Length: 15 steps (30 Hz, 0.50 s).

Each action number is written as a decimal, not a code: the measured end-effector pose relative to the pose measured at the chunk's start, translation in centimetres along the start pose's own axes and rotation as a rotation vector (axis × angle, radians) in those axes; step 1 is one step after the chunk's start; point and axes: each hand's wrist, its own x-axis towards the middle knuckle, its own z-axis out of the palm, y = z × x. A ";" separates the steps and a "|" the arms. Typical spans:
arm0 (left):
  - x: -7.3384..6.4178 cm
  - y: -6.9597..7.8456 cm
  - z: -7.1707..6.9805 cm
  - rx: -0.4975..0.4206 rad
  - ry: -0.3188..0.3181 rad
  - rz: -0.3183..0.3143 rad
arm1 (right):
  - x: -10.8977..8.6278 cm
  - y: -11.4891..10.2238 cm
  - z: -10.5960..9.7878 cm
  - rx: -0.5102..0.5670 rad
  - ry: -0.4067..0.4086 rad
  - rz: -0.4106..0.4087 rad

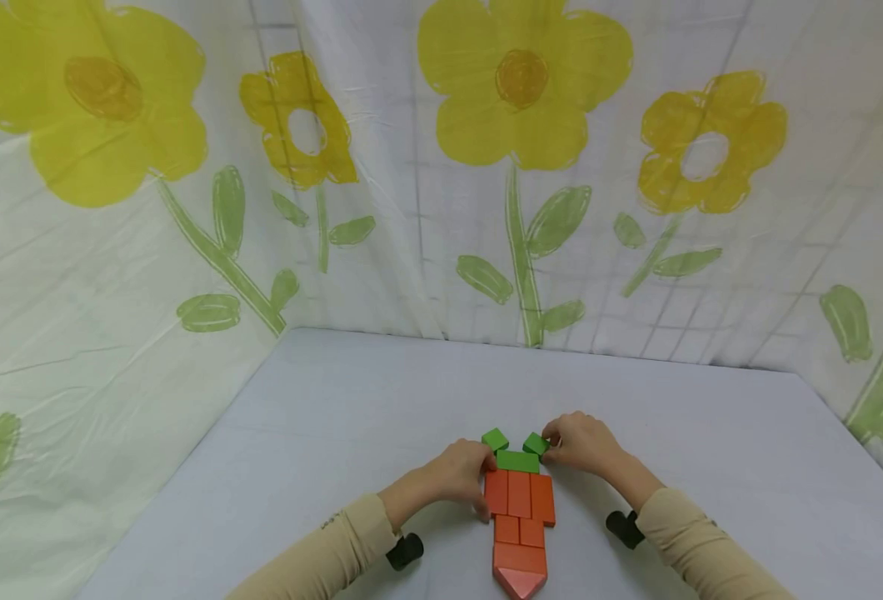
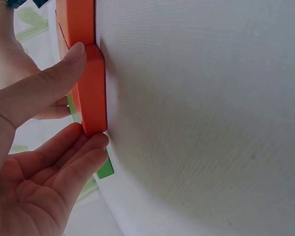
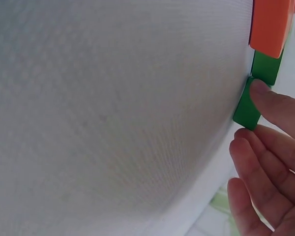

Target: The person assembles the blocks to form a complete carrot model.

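Observation:
Flat on the table lies a carrot-like figure of orange blocks with green ones at its far end. My left hand (image 1: 458, 475) spans the outer left orange block (image 2: 92, 91), thumb at its near end and fingertips at its far end. My right hand (image 1: 584, 442) pinches the small tilted right green block (image 3: 247, 104) between thumb and fingers. A wider green block (image 1: 517, 462) lies across the orange top, touching the right small one. Another small green block (image 1: 495, 439) sits tilted at the upper left, just beyond my left fingers.
Toward the near edge the figure narrows through smaller orange blocks (image 1: 519, 531) to a pointed triangular block (image 1: 520, 582). Black wrist cameras (image 1: 406, 552) hang under both sleeves. A flower-print curtain (image 1: 381, 275) rises behind the white table (image 1: 351, 392).

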 end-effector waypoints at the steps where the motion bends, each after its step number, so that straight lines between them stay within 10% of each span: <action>1: 0.0 0.0 0.0 0.002 0.002 0.002 | 0.0 -0.1 0.0 0.000 0.002 0.000; 15: -0.5 -0.4 0.2 0.042 -0.014 -0.004 | -0.2 -0.2 0.0 -0.008 0.031 -0.011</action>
